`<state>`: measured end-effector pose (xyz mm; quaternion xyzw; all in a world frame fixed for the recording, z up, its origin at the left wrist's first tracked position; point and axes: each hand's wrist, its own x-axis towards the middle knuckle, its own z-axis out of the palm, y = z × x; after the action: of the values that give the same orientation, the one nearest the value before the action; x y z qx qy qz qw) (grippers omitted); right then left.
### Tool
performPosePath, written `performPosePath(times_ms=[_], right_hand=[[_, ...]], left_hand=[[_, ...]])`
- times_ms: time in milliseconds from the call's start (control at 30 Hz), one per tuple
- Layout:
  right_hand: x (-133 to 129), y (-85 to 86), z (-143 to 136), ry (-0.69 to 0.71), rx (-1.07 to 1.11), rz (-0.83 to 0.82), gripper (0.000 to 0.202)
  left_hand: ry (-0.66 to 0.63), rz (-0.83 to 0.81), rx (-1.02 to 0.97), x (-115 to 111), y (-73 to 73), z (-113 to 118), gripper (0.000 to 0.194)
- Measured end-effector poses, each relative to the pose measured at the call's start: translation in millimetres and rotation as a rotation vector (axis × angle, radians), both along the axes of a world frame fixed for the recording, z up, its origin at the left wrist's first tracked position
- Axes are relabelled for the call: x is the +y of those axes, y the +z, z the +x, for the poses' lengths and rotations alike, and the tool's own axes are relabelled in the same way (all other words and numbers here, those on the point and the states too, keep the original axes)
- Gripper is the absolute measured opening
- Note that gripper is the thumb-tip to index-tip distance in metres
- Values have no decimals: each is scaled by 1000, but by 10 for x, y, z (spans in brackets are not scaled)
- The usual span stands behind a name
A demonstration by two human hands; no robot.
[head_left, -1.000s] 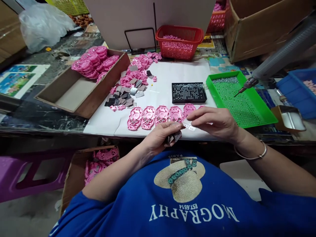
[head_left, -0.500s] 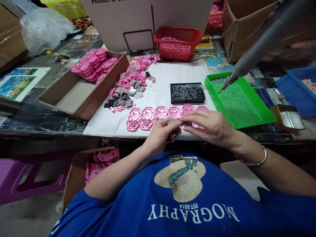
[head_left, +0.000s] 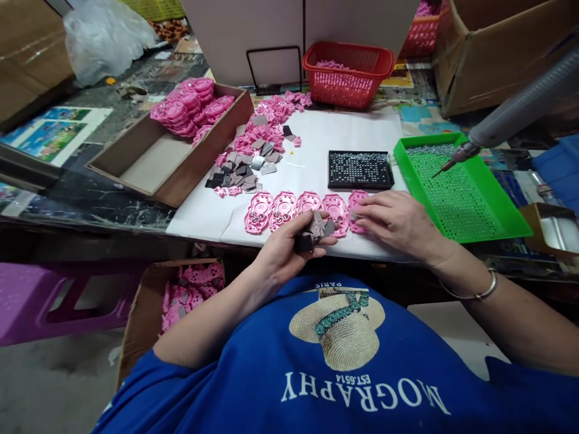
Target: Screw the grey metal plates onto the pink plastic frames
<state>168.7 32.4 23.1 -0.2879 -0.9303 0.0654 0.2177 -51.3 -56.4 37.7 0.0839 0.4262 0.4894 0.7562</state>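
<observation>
My left hand (head_left: 289, 244), palm up, holds several small grey and black plates (head_left: 316, 229) at the table's front edge. To its right, my right hand (head_left: 398, 223) has its fingertips together over a pink piece (head_left: 357, 202), pinching what looks like a small grey plate (head_left: 355, 215). Several pink pieces (head_left: 309, 202) lie in a row on the white sheet (head_left: 230, 217); some carry small shiny parts. A loose pile of grey and black plates (head_left: 239, 172) lies beside small pink parts (head_left: 275, 111) behind the row's left end.
Behind the row sit a black tray (head_left: 360, 170) and a green tray (head_left: 470, 199) of small metal parts. A screwdriver-like tool (head_left: 511, 108) hangs over the green tray. A cardboard tray (head_left: 167, 163) stands left, a red basket (head_left: 348, 72) at the back.
My hands have moved apart; my left hand has opened out, showing the plates, and my right hand has gone to a pink piece on the right. The view has shifted slightly.
</observation>
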Motion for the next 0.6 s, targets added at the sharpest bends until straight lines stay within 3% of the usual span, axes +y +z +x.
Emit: performPosePath(times_ms=[200,400,600], right_hand=[[-239,287,-242,74,258,-221,17],[-305,236,-442,26,285,-537,26],[-280,250,-480,-20,455,-1023,40]], left_hand=[[-23,86,-13,-38,-85,28,31],[-10,139,31,-80,-118,42,25],[12,138,13,-87,-131,19,20]])
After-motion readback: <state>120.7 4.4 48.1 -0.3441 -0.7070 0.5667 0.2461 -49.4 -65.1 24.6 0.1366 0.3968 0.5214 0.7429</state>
